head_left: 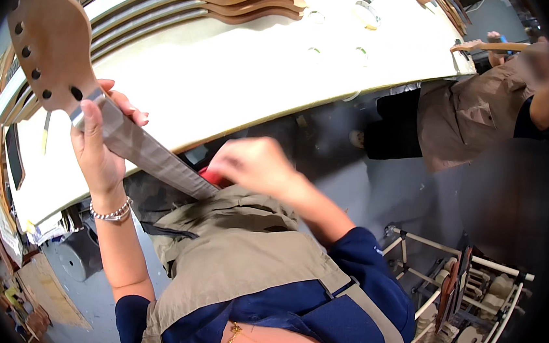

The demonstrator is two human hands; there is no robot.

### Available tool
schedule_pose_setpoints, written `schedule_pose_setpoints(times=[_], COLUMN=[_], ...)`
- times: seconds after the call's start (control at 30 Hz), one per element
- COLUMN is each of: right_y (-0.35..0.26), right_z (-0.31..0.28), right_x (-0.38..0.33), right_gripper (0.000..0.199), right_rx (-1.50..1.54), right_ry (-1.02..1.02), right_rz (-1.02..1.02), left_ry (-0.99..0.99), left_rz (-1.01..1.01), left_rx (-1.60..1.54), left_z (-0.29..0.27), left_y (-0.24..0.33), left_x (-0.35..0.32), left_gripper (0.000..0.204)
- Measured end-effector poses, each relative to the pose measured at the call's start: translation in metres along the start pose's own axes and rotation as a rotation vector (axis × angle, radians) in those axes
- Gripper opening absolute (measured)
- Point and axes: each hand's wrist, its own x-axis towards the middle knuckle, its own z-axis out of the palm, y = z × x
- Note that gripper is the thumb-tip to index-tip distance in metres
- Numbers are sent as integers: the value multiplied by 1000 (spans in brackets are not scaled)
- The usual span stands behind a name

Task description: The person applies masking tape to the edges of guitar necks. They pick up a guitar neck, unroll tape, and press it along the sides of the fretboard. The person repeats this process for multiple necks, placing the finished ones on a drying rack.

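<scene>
A guitar neck [153, 154] slants from the upper left toward my lap, its wooden headstock [56, 44] uppermost with a row of dark tuner holes. Its long face looks grey and banded, as if covered. My left hand [102, 137] is closed round the neck just below the headstock, thumb on the near side and fingers showing beyond. The lower end of the neck rests against my tan apron [243, 234]. Close to that end, my right hand [252, 164] is curled, blurred by motion, with its fingertips on a small red object [210, 176] whose kind I cannot make out.
A pale workbench [243, 84] runs across ahead, with several stacked guitar necks [247, 2] at its back. A dark flat phone-like slab [14, 156] lies at the left. Another person [468, 116] holds a neck at the far right. A wheeled rack [472, 300] stands behind right.
</scene>
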Motion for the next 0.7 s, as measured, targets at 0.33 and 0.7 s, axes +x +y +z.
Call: schedule_pose_setpoints(times=[0.33,0.7], right_y=[48,-26], right_z=[-132,-34], right_x=[52,67], right_gripper=[23,35], right_rx=[-1093,2018], right_ry=[443,49], right_rz=[291,216], left_ry=[8,375], left_rz=[23,546], left_rx=[23,453], left_z=[10,-4], left_y=[-2,-3], left_x=[3,-23], left_gripper=[49,50])
